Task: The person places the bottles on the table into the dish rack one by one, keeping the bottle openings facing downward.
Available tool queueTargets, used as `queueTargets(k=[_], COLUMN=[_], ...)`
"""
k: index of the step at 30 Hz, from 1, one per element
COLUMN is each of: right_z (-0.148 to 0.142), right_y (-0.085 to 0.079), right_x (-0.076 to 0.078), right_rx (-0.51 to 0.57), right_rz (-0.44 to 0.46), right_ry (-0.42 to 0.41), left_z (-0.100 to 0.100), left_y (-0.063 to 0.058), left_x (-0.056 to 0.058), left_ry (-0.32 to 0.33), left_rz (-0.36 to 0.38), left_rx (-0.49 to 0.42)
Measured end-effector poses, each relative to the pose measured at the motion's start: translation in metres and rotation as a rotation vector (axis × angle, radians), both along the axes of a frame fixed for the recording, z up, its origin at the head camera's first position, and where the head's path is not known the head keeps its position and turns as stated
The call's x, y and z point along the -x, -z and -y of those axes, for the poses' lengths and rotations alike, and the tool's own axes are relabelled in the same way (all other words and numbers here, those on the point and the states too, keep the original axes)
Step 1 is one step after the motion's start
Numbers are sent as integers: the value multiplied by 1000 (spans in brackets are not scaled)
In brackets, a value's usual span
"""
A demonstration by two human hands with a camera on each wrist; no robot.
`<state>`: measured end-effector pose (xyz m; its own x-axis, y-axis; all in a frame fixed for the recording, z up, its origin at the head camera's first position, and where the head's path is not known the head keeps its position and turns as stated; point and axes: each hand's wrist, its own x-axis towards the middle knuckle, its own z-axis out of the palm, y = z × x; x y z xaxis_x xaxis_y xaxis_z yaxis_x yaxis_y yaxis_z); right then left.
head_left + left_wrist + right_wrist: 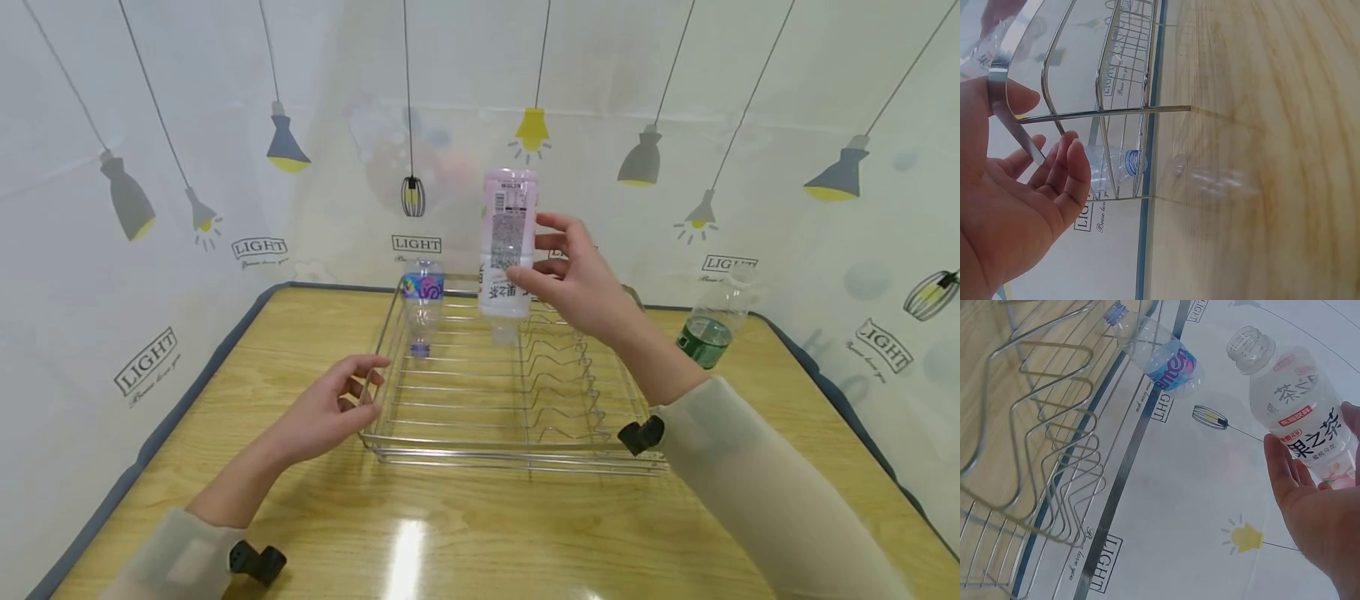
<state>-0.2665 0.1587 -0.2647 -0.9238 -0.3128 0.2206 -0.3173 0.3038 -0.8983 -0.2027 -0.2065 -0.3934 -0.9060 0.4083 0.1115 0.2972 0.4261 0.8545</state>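
Note:
My right hand (592, 283) holds a clear plastic bottle with a pink and white label (506, 242) upside down above the wire dish rack (525, 446). Its neck points down, and the right wrist view shows the uncapped mouth (1250, 347). Fingers and thumb grip the sides of the bottle. My left hand (322, 412) is at the rack's left rim, its fingers loosely bent and the thumb apart from them. Inside the rack at the far left, a bottle with a blue and purple label (423, 287) stands inverted, its neck low among the wires.
A bottle with a green label (705, 337) stands on the wooden table (465, 533) to the right of the rack. Wavy wire dividers (558, 362) fill the rack's right part. A fabric backdrop printed with lamps (322, 217) rises behind the table.

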Motion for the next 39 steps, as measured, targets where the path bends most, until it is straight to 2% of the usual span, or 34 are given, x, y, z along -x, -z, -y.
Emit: queueTargets(k=[7, 18, 24, 33, 39], right_z=[23, 60, 76, 69, 64], right_y=[7, 21, 31, 50, 55], right_x=[20, 56, 70, 78, 83], right_rx=[59, 206, 271, 287, 165], right_rz=[2, 20, 25, 50, 63], right_ry=[7, 85, 110, 173, 176], left_z=[3, 5, 5, 4, 6], left_y=[0, 8, 7, 9, 6], left_x=[2, 5, 4, 5, 4], left_ry=[-5, -6, 3, 10, 8], left_rz=[-15, 7, 11, 30, 31], left_rx=[1, -22, -43, -54, -56])
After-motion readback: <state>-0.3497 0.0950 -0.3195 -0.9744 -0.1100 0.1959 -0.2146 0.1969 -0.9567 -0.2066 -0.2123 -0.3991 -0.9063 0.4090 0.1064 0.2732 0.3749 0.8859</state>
